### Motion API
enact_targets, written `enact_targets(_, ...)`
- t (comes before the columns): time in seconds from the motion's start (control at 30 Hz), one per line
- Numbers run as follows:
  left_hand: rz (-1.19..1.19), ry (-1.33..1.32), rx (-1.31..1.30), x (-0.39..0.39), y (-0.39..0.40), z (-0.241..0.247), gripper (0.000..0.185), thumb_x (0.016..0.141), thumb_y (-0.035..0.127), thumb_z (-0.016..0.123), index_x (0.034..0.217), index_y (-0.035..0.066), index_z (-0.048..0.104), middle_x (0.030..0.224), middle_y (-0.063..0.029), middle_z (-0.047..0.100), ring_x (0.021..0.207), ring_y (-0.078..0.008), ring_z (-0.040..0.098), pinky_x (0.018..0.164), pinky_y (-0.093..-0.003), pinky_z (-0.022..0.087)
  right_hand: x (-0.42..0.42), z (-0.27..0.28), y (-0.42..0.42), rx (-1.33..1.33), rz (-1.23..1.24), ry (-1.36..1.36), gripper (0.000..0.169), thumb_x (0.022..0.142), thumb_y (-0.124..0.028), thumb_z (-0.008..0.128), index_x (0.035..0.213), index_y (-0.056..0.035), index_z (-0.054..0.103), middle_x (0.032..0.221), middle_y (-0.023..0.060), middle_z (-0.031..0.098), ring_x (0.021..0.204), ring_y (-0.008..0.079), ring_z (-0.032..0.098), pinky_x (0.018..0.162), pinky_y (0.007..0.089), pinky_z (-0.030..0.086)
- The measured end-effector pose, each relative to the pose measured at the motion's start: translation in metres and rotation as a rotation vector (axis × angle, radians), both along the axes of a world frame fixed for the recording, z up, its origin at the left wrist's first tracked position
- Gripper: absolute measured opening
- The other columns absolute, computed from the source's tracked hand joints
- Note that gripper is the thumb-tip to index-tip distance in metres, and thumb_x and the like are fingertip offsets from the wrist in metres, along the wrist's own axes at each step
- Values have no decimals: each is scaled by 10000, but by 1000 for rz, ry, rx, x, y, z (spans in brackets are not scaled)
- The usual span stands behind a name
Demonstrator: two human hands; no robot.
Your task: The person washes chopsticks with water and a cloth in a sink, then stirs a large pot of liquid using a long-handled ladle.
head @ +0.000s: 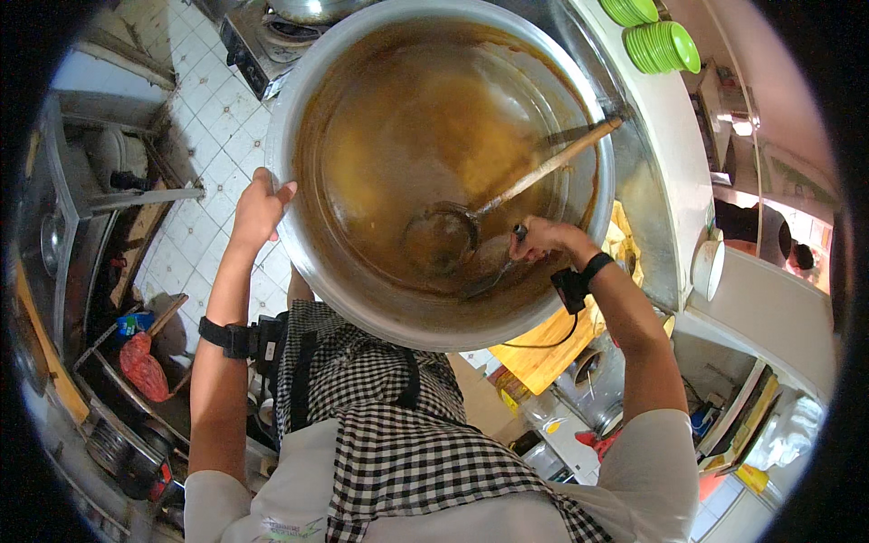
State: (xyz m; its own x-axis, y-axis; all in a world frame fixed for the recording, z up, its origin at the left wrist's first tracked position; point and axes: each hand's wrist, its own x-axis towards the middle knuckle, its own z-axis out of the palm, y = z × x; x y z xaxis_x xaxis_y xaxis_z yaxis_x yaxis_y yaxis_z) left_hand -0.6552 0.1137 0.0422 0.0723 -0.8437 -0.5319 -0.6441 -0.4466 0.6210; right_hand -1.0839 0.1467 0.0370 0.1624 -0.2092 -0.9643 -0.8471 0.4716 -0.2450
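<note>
A very large metal pot takes up the middle of the view, with brown, murky liquid inside. My left hand grips the pot's rim at its left side. Low on the right, inside the pot, my right hand is closed around the dark-tipped handle of a metal utensil; its lower end is hidden in the liquid. A ladle with a wooden handle leans on the right rim, and its round bowl lies in the liquid, left of my right hand.
A gas stove stands at the upper left. Green stacked dishes sit on the white ledge at right. A wooden board lies below the pot's right side. Racks with pans and a red plastic bag are at left.
</note>
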Motion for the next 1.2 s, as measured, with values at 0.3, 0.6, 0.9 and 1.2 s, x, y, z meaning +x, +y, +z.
enact_targets(0.3,2,-2,21,-1,-2,-2,321,758,243,534,748,-25,359,543,-125,456,346,-205,443,317,-310,358,-52,23,-34,-192,293,245,182,546,-130,622,644,-5,533,526,69,525,463,180,489,439,292,395)
enact_targets(0.6,38,-33,36,-7,0,7,310,758,241,526,768,-36,388,542,-141,484,346,-215,456,337,-325,367,-16,6,-6,-156,49,153,150,555,-118,621,619,-39,510,474,28,460,394,126,402,367,261,303)
enact_targets(0.9,7,-93,23,-6,0,4,323,761,265,520,798,-37,410,534,-149,495,383,-230,489,364,-346,383,-4,-4,17,-80,-87,17,128,604,-100,615,625,-44,501,479,22,448,395,101,388,361,243,292)
enact_targets(1.2,17,-97,53,-9,0,12,340,764,273,503,833,-48,416,525,-137,496,368,-225,479,370,-336,385,12,-5,29,-113,-172,-73,101,629,-82,609,662,-19,538,502,30,468,414,95,403,354,238,292)
